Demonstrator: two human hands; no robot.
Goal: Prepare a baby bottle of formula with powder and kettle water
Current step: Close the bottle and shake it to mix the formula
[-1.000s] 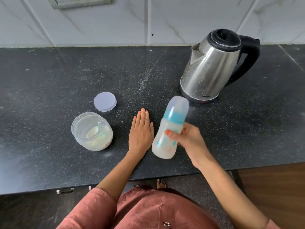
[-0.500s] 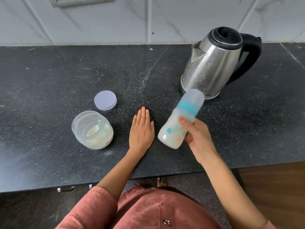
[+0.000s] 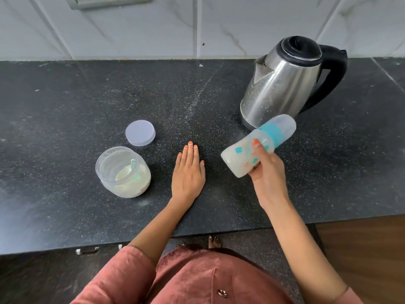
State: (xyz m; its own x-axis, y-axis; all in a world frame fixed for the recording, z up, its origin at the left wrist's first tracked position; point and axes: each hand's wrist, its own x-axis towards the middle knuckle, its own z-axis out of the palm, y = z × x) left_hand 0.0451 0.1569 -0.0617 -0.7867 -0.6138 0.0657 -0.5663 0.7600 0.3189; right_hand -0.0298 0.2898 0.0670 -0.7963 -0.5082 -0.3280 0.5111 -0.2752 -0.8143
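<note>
A black speckled stone countertop (image 3: pixel 65 102) carries four things. Toward its back right stands a stainless steel electric kettle with black lid and handle (image 3: pixel 282 84), spout facing left. Near the front left sits an open clear plastic jar (image 3: pixel 123 172) partly filled with pale powder (image 3: pixel 131 185). A round lilac plastic lid (image 3: pixel 140 132) lies flat just behind the jar. A left hand (image 3: pixel 188 172) rests palm-down right of the jar, fingers straight.

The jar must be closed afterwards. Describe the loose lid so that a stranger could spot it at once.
Start at the black counter below the tiled wall and go to the open jar of powder left of the flat left hand. The lid lies on the counter just behind the jar. It is the only flat, pale lilac disc there.
</note>
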